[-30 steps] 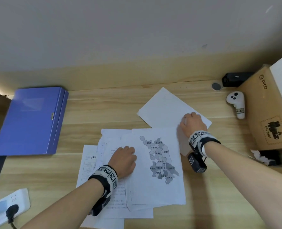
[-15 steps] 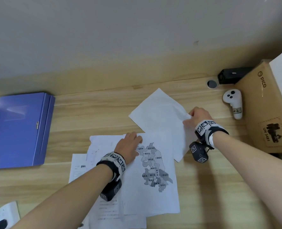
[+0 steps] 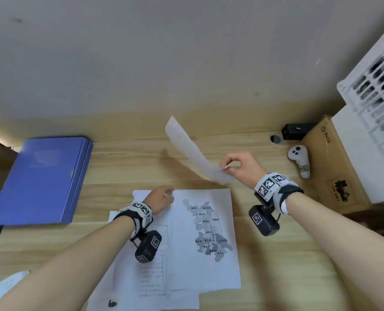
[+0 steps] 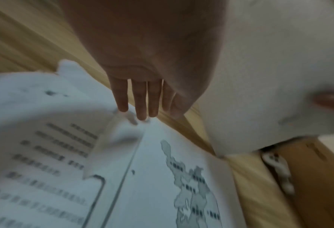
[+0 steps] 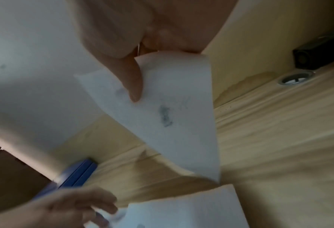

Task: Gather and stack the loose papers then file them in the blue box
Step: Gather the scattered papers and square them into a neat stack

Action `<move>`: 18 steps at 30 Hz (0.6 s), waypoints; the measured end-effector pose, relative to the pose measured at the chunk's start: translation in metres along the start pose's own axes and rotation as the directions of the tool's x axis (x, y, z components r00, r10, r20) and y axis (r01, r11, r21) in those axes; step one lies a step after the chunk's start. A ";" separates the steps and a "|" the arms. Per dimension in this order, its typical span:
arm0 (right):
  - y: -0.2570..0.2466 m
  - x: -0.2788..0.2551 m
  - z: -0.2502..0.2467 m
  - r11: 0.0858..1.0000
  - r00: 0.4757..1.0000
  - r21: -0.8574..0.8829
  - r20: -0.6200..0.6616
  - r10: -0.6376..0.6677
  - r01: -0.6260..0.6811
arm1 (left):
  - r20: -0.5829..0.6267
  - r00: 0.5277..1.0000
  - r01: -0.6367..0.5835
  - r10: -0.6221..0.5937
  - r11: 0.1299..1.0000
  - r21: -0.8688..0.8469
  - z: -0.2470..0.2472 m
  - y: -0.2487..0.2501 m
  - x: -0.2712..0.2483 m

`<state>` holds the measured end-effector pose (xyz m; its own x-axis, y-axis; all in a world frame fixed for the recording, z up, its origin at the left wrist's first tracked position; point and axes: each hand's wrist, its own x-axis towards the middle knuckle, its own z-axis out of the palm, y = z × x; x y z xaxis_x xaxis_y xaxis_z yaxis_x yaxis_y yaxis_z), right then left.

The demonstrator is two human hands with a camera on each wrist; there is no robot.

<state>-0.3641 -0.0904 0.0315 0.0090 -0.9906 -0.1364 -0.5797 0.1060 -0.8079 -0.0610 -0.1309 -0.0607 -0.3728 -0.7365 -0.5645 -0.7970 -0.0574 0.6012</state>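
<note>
Right hand (image 3: 242, 167) pinches lifted sheet (image 3: 191, 151); left hand (image 3: 162, 199), fingers straight, touches paper pile (image 3: 200, 274).

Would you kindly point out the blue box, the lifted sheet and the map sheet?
blue box (image 3: 36, 180): head view, middle of its lid.
lifted sheet (image 3: 191, 153): head view, mid-sheet.
map sheet (image 3: 209, 272): head view, blank lower area.
</note>
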 end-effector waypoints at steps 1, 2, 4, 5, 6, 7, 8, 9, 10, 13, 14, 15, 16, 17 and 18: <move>-0.001 -0.004 0.007 0.997 0.999 -0.064 0.027 -0.030 0.032 | -0.083 0.996 0.021 -0.025 0.999 -0.042 -0.010 -0.007 -0.006; 0.000 -0.009 0.013 0.989 0.997 -0.139 0.055 -0.053 0.060 | -0.146 0.988 0.044 -0.055 0.996 -0.074 -0.019 -0.015 -0.010; 0.005 -0.018 0.025 0.969 0.995 -0.235 0.074 -0.061 0.077 | -0.191 0.972 0.104 -0.136 0.980 -0.166 -0.035 -0.030 -0.021; 0.006 -0.022 0.030 0.965 0.997 -0.258 0.062 -0.040 0.055 | -0.184 0.967 0.133 -0.176 0.965 -0.226 -0.041 -0.036 -0.028; 0.007 -0.026 0.034 0.962 0.999 -0.272 0.046 -0.013 0.025 | -0.164 0.964 0.158 -0.211 0.945 -0.288 -0.045 -0.040 -0.035; 0.009 -0.032 0.040 0.959 0.999 -0.282 0.035 0.017 -0.006 | -0.126 0.960 0.189 -0.249 0.911 -0.366 -0.047 -0.043 -0.044; 0.011 -0.037 0.045 0.957 0.998 -0.287 0.031 0.046 -0.036 | -0.078 0.957 0.215 -0.280 0.863 -0.458 -0.047 -0.045 -0.051; 0.014 -0.043 0.051 0.957 0.997 -0.283 0.032 0.069 -0.057 | -0.018 0.954 0.243 -0.300 0.807 -0.538 -0.045 -0.045 -0.060; 0.017 -0.048 0.055 0.958 0.996 -0.277 0.031 0.085 -0.073 | 0.035 0.951 0.264 -0.309 0.743 -0.616 -0.042 -0.045 -0.065; 0.030 -0.059 0.069 0.971 0.991 -0.207 0.037 0.130 -0.120 | 0.103 0.944 0.295 -0.314 0.663 -0.688 -0.023 -0.049 -0.073; 0.033 -0.062 0.072 0.973 0.989 -0.188 0.040 0.141 -0.131 | 0.121 0.945 0.306 -0.304 0.693 -0.653 -0.015 -0.052 -0.074; 0.036 -0.064 0.075 0.974 0.988 -0.180 0.046 0.145 -0.135 | 0.127 0.949 0.305 -0.290 0.736 -0.605 -0.006 -0.052 -0.075; 0.040 -0.066 0.077 0.971 0.989 -0.202 0.054 0.138 -0.125 | 0.106 0.954 0.290 -0.280 0.776 -0.561 0.001 -0.052 -0.075; 0.044 -0.067 0.080 0.964 0.991 -0.245 0.068 0.119 -0.099 | 0.071 0.961 0.264 -0.266 0.817 -0.513 0.006 -0.052 -0.074; 0.048 -0.068 0.081 0.951 0.989 -0.298 0.090 0.115 -0.084 | 0.026 0.970 0.225 -0.242 0.851 -0.475 0.010 -0.051 -0.074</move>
<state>-0.3264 -0.0108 -0.0444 0.0157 -0.9599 -0.2799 -0.7951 0.1578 -0.5856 0.0025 -0.0664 -0.0556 -0.1816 -0.6827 -0.7077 -0.5366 -0.5343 0.6531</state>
